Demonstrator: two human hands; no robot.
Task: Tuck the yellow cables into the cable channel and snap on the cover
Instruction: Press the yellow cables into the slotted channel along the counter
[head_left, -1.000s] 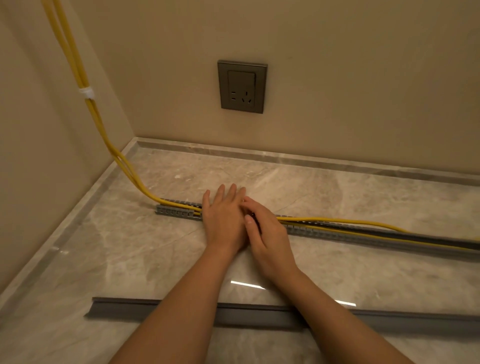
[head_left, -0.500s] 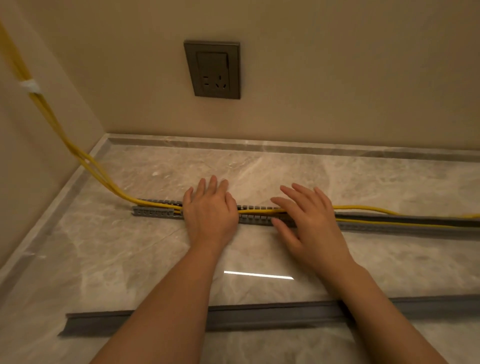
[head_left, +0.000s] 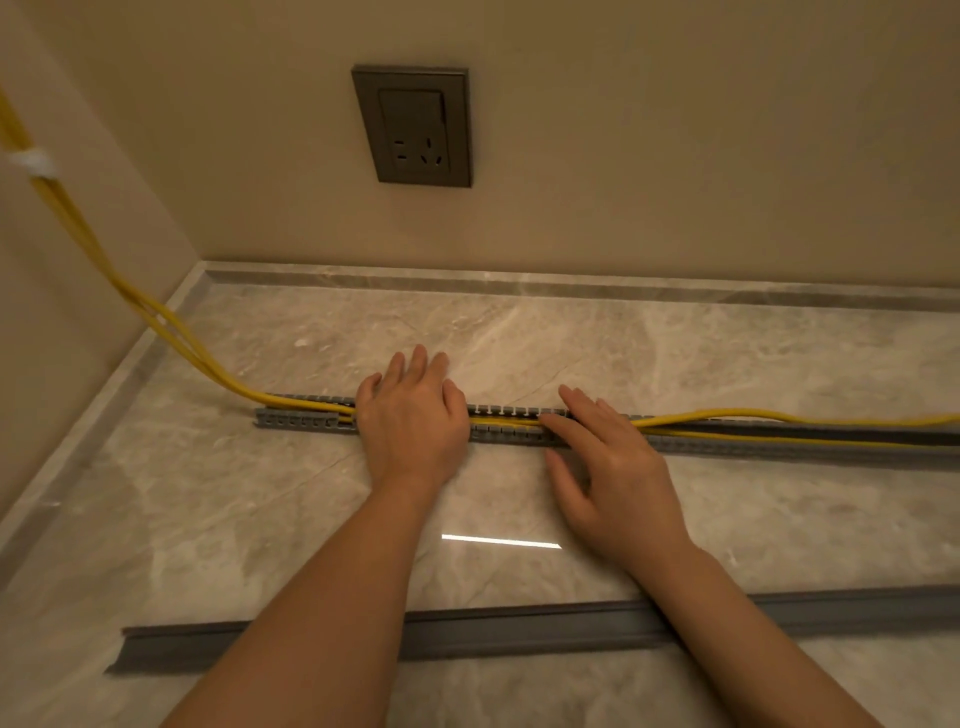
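Two hands: my read is that both are flat on the work, none gripping.
Left hand (head_left: 413, 421): palm down across the grey slotted plastic cable channel (head_left: 301, 418), fingers (head_left: 418, 364) straight and close together. I judge it pins the seated stretch so it can't spring out.
Right hand (head_left: 618, 467): just right of the left, apart from it. Fingers (head_left: 582, 402) straight and slightly spread, tips on the channel, thumb on the near side. Looks like it is pressing the run down.
Thin yellow cables (head_left: 197, 348): come down the left wall, bundled by a white tie (head_left: 34, 161), and enter the channel's left end. They sit in the slot between the hands; right of the right hand one strand bows up above the channel, not seated.
Long grey plastic cover strip (head_left: 519, 631): lies on the grey marble floor (head_left: 260, 519) near me, under both forearms, well apart from the channel. Not fitted yet.
Dark grey wall socket (head_left: 415, 127): on the wall behind, unused.
Change: a second ago the hands touched, right overlapping left. The right has since slid rightward, the left stayed put, and more cable now sits in the slot. Cover unmoved.
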